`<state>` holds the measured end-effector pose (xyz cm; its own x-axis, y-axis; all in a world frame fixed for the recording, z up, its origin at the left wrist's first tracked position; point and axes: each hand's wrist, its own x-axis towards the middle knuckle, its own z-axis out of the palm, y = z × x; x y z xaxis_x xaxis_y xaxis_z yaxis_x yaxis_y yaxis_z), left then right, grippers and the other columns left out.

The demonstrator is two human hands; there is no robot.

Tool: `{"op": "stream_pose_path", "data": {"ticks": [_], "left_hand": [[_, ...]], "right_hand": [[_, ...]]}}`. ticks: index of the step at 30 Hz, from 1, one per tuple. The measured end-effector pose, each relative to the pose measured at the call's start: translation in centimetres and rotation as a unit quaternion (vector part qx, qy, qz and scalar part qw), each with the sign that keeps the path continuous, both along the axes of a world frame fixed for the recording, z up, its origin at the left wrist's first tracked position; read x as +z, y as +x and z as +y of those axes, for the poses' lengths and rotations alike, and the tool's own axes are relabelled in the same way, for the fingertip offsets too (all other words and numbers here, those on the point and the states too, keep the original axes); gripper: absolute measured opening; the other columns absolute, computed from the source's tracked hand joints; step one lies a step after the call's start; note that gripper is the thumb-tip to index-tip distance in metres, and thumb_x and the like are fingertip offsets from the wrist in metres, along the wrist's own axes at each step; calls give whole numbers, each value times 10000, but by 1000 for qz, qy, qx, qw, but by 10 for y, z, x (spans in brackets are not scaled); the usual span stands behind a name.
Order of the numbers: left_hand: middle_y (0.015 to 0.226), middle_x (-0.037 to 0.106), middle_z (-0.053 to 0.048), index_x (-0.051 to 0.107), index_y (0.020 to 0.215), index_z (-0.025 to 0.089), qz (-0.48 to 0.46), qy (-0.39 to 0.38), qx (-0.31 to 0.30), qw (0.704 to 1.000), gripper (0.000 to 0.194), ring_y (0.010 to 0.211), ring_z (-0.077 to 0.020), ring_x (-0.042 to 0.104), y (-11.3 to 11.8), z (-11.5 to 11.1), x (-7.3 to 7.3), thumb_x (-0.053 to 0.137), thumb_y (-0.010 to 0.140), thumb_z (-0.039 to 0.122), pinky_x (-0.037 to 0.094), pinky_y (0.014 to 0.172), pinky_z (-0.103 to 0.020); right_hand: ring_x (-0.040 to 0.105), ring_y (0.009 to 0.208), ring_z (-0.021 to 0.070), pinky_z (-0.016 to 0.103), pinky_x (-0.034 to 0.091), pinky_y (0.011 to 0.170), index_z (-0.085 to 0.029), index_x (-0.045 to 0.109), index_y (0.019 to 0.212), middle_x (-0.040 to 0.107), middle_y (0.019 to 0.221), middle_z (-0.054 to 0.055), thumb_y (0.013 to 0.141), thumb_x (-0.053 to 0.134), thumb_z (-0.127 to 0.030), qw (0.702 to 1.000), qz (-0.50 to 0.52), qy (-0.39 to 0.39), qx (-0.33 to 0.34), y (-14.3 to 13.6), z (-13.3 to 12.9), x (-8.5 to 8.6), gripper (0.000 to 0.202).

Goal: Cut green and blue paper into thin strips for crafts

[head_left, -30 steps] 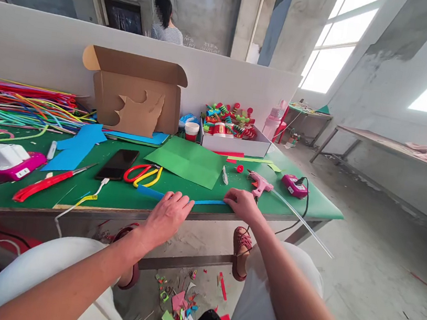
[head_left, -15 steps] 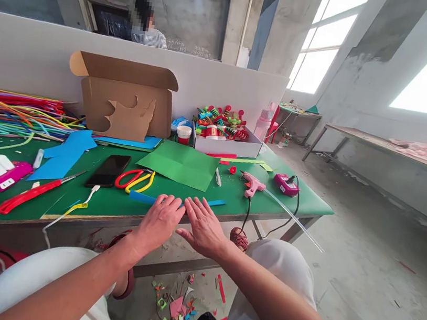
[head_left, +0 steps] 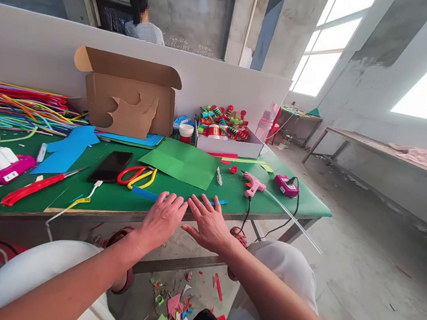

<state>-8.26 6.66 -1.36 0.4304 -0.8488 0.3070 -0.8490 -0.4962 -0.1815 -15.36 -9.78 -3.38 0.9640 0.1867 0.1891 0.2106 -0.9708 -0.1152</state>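
Observation:
A narrow blue paper strip (head_left: 144, 193) lies along the front edge of the green table, its middle covered by my hands. My left hand (head_left: 163, 219) presses down on the strip, fingers bent and close together, its thumb hidden. Beside it, my right hand (head_left: 208, 224) rests over the strip with fingers stretched out and slightly spread and the thumb apart. Just behind the hands is a creased green paper sheet (head_left: 183, 164). Scissors with red and yellow handles (head_left: 137, 177) lie to the left of that sheet.
A pink glue gun (head_left: 253, 183) with a clear stick lies right, near a purple power socket (head_left: 286, 185). Left are a phone (head_left: 110, 166), red-handled pliers-like tool (head_left: 34, 191) and pipe cleaners (head_left: 18, 108). Behind stand a cardboard box (head_left: 127, 95) and a tray of colourful crafts (head_left: 229, 147).
My right hand's fingers have spread slightly and moved a little to the right. My left hand stays on the strip. The view has shifted slightly.

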Motion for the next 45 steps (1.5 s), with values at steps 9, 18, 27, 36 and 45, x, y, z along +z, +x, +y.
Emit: {"op": "stream_pose_path", "data": {"ticks": [9,18,27,36,45], "left_hand": [[678,668,-42,675,1094,175,261,-253,225,904,342,671,-215,616,65,76,33,469,879,344,424,619,-309],[501,544,46,602,822,172,489,-296,224,789,336,395,-83,361,66,84,28,593,712,490,251,430,-214],[598,625,9,618,623,196,441,-269,216,828,260,503,-122,474,70,93,19,591,677,448,340,520,-250],[543,580,25,595,549,207,374,-226,221,872,215,580,-150,503,69,97,17,611,695,363,334,563,-259],[722,626,5,727,689,220,306,-206,207,906,97,684,-146,553,65,105,9,675,738,285,375,639,-246]], "right_hand": [[302,1446,374,676,178,1150,-233,380,1514,390,1556,109,941,499,-572,1000,-10,-17,4,0,0,2,676],[321,1424,422,709,216,1111,-281,430,1490,412,1545,102,943,487,-579,999,-24,-31,-8,6,2,-1,625],[376,1418,344,541,297,1170,-18,519,1371,449,1482,258,963,452,-557,996,-57,2,74,18,10,-4,679],[312,1417,458,743,211,1092,-295,357,1525,389,1559,64,940,432,-638,1000,7,-16,17,16,33,11,683],[300,1417,464,753,201,1086,-322,355,1522,389,1562,33,936,438,-639,1000,3,-14,-4,19,38,9,672]]}}
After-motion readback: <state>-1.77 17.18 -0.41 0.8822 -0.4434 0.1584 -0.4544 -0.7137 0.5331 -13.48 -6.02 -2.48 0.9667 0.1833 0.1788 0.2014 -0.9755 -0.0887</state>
